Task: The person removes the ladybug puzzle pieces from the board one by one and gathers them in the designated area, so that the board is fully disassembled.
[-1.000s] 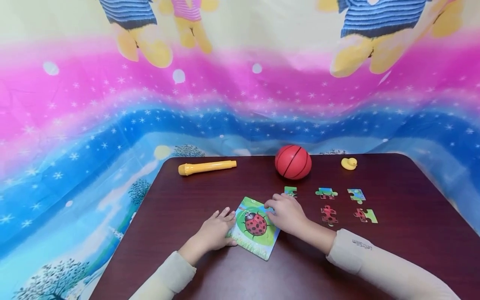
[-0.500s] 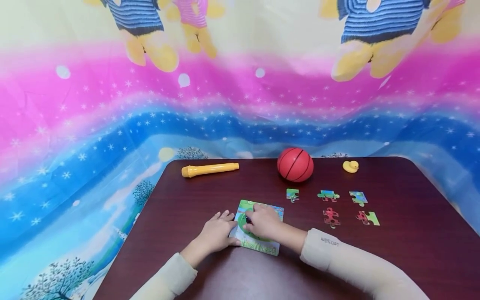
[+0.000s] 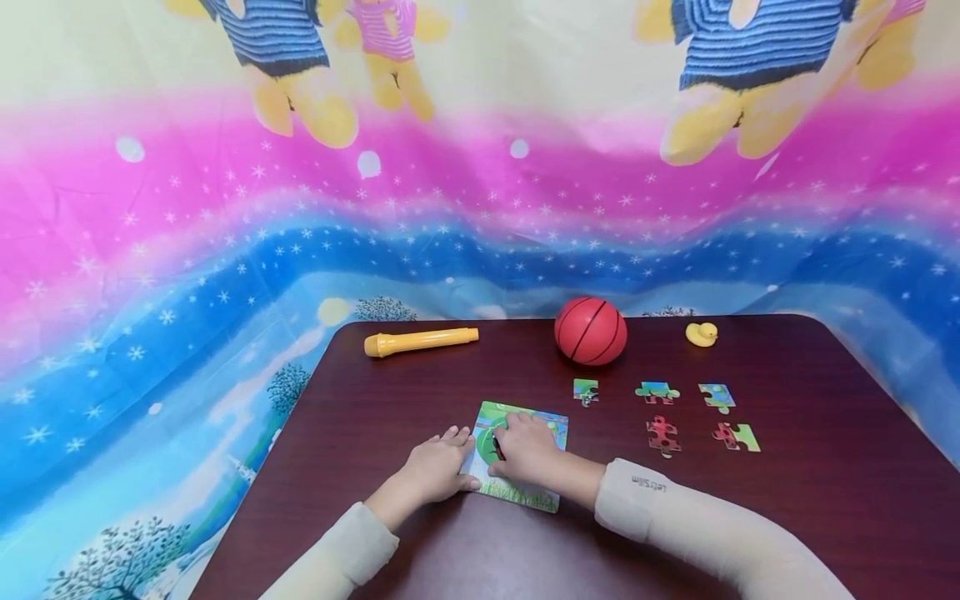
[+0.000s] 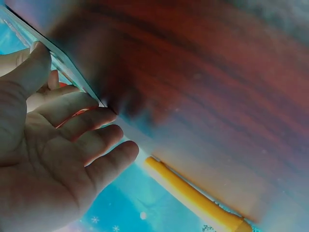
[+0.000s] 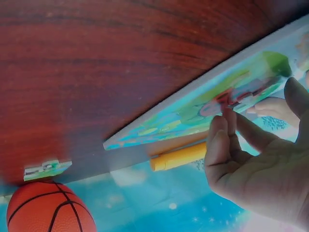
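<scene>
Ball (image 3: 590,331) and duck (image 3: 701,335) lie beyond the board (image 3: 519,493), right hand (image 3: 527,447), thumb apart, hiding its middle, left hand (image 3: 437,467) spread alongside.

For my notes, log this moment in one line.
left hand: touching left edge of picture board | right hand: over its middle | puzzle pieces: loose, right of it

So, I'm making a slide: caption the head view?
Left hand touching, right hand over picture board; five jigsaw pieces at right; toy microphone, basketball and toy duck behind.

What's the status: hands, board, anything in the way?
Left hand at left edge of board. Right hand over board, hiding part. Board on table. Five loose pieces off right, not blocking.
</scene>
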A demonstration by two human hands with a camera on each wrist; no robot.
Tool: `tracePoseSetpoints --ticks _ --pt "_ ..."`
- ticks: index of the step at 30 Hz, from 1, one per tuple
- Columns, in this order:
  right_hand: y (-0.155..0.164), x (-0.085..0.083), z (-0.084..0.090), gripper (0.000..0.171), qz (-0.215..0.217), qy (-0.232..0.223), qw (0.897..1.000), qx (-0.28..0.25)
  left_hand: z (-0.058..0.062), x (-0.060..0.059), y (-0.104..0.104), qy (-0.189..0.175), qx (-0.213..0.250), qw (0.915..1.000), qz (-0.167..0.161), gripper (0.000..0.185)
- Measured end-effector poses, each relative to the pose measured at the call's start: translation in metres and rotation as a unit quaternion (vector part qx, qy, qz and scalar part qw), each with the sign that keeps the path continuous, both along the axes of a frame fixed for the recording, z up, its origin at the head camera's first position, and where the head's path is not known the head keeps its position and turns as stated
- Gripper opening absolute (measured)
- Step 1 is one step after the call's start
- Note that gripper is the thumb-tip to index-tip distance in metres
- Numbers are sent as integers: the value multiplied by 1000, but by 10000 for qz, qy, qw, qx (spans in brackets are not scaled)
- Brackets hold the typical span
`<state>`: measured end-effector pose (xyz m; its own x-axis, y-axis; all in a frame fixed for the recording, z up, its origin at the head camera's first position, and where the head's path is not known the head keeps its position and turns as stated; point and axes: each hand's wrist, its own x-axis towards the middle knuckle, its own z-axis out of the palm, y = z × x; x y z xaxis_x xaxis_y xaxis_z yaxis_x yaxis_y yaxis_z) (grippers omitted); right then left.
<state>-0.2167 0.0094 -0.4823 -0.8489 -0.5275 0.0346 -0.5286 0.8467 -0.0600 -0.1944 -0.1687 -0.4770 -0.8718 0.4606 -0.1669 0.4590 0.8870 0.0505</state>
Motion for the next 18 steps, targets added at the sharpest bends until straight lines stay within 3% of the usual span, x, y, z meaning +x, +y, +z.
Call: tracePoseSetpoints --ticks 4,9,13,18 --pt "-2 -3 -1 49 36 81 9999 -70 1 -1 2 -20 -42 10000 62 64" --pt "-1 -5 -1 53 50 -15 9995 -310 -1 0 8 208 -165 9994 220 64" --pt "0 -7 0 42 -30 -191 9968 -773 0 0 13 257 -187 9985 436 65" --pt "1 -13 -2 32 -52 -78 9888 -1492 2 -1 18 164 -236 9973 681 67"
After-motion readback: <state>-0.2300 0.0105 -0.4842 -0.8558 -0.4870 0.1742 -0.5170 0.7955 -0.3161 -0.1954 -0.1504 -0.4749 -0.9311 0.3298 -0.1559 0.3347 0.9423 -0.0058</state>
